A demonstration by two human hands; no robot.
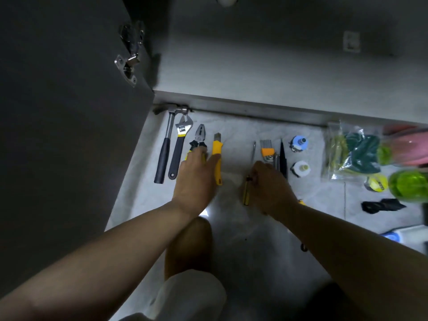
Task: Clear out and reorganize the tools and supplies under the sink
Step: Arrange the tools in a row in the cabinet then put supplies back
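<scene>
Yellow-handled tools lie in a row on the pale floor (238, 135), in front of the open cabinet.

1. Left hand (196, 177): the fingers (196, 152) are extended and lie flat on the handles of the pliers (199, 136). The thumb touches the side of the yellow utility knife (217, 149). Nothing is gripped.
2. Right hand (271, 186): the fingers are curled around a yellow-and-black screwdriver (246, 193). Its handle protrudes from the thumb side of my fist.
3. Left of my left fingers: an adjustable wrench (179, 147) just beside the pliers, then a hammer (165, 149). Both point toward the cabinet.
4. Just beyond my right fingers: a thin metal shaft (254, 150), with its lower end hidden by my hand, and an orange-clipped hex key set (268, 153).
5. Right of my right fingers: a black pointed tool (283, 158), then a blue fitting (298, 143) with a white fitting (301, 169) nearer to me.
6. Well to the right of my right fingers: a clear bag of scouring pads (352, 154) and a green bottle (410, 186), both blurred.
7. Far left of my left fingers: the dark cabinet door (69, 112) stands open on its hinge (128, 66).
</scene>
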